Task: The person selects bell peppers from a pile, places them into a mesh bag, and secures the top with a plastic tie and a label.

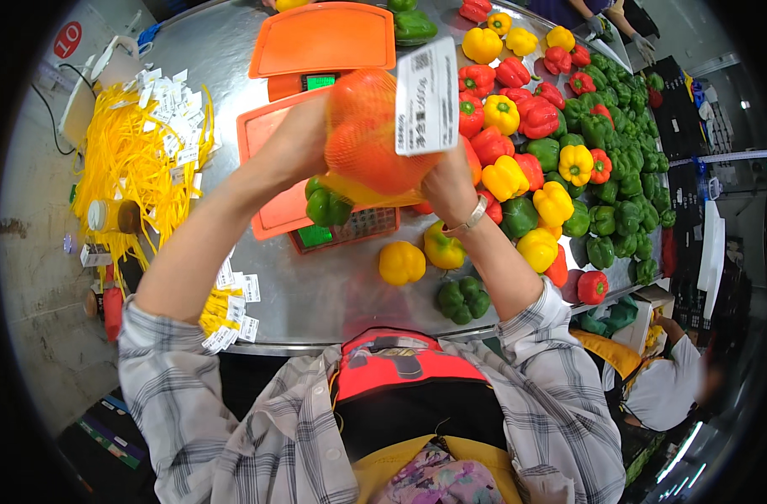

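In front of me, above the metal table, I hold up a yellow mesh bag [368,126] with red-orange bell peppers inside. My left hand [315,139] grips its left side, and my right hand [452,181] has its lower right; the bag hides most of my fingers. A white printed label [425,97] stands up on the bag's right side. Just under my left hand is a green pepper [327,204]; I cannot tell whether it is inside the mesh. Behind and below the bag sits a scale with an orange tray [274,217] and a green-lit display [315,236].
Another orange-trayed scale [320,38] stands farther back. Yellow mesh bags with white tags [140,160] heap at the left. Loose red, yellow and green peppers [535,118] cover the right side; a yellow pepper [401,263] and a green one [462,300] lie near the front edge. Other people work nearby.
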